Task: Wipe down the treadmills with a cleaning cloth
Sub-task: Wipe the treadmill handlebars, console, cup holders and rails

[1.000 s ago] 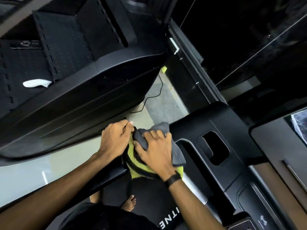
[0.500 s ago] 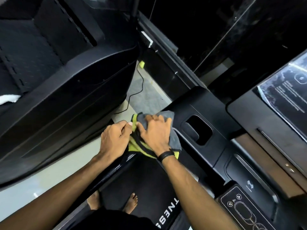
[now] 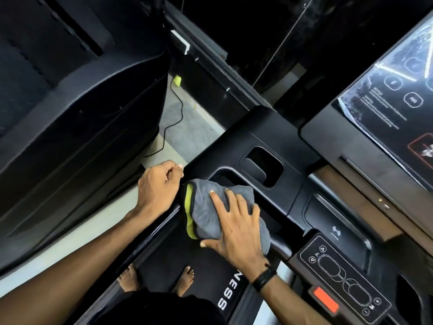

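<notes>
The two hands have come apart since a moment ago: the left hand [image 3: 159,186] has let go of the cleaning cloth [image 3: 210,211] and now sits just beside it at the console's left edge, fingers loosely curled around nothing. The right hand [image 3: 236,225] has flattened out on top of the cloth, fingers straight and spread, pressing it down. The cloth, grey with a yellow-green edge, lies bunched at the left end of the treadmill console [image 3: 264,139], partly over the handrail there and near the cup recess [image 3: 264,166].

From where I stand this looks like the wiping stroke itself, the folding done with. I would guess the next move calls for sliding the flat palm along the console toward the control panel [image 3: 344,277], keeping steady pressure and taking care not to press the buttons there.
</notes>
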Demonstrator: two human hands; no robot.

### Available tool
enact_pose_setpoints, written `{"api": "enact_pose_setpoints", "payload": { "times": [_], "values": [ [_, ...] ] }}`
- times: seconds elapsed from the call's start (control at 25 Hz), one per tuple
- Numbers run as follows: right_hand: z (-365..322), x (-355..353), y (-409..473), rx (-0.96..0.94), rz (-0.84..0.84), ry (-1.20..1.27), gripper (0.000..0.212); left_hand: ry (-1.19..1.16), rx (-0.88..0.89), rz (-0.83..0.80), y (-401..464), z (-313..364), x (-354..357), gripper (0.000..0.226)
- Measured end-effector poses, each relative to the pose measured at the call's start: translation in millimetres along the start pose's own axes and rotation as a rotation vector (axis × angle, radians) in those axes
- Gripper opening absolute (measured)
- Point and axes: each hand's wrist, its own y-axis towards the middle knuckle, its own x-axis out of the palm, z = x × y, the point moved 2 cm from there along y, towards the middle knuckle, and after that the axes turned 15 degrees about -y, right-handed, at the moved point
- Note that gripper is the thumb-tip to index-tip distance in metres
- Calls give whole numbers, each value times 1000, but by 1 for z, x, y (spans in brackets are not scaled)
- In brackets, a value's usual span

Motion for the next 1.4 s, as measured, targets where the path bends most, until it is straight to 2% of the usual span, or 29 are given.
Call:
{"api": "enact_pose_setpoints", "payload": {
  "times": [0.04,0.08,0.16,0.24,0.32,0.36,0.4,0.52,0.6,0.68,0.8,0.84,0.88,0.92,1.04,1.08,1.12,1.16,1.24,1.36,1.4],
  "values": [
    [-3,1,6,-9,-53,-19,117,7,6,-9,0,2,3,34],
    [-6,1,14,-9,-97,-18,112,8,12,-12,-1,4,6,36],
    [-5,-1,36,20,-189,87,83,-1,18,-9,-4,6,12,37],
    [8,-1,64,51,-428,328,73,-13,7,14,-7,8,18,36],
    [21,-4,78,52,-707,583,76,-12,14,27,-13,10,24,36],
    [22,-6,79,53,-749,618,76,-2,22,21,-17,12,26,37],
    [20,-5,76,66,-700,560,72,12,27,18,-20,14,28,38],
    [-6,4,45,120,-214,210,49,101,53,72,-22,18,24,39],
    [-10,10,44,103,-66,208,48,247,153,119,-21,15,19,30],
    [0,13,54,36,-184,306,54,513,292,89,-21,8,17,22],
    [23,14,75,-39,-593,606,88,807,354,19,-20,-1,20,40],
    [27,14,77,-54,-691,706,97,867,369,7,-20,0,23,44],
    [28,13,78,-64,-714,741,99,916,387,-17,-22,3,26,46],
    [26,13,76,-70,-649,705,93,949,403,-39,-23,5,28,47],
    [6,18,49,-6,-95,278,49,988,376,-65,-25,9,30,50],
    [0,17,40,10,23,217,42,993,365,-73,-26,9,30,52],
    [-2,17,38,15,67,234,39,998,366,-78,-28,9,31,53],
    [-1,15,41,4,39,282,39,1000,367,-83,-28,9,32,54],
    [7,14,53,-25,-132,390,45,1004,361,-80,-26,8,31,55],
    [25,15,71,-39,-598,707,75,1034,349,-69,-26,10,30,54],
    [28,16,73,-42,-707,800,83,1040,356,-74,-27,9,31,54]
  ]
}}
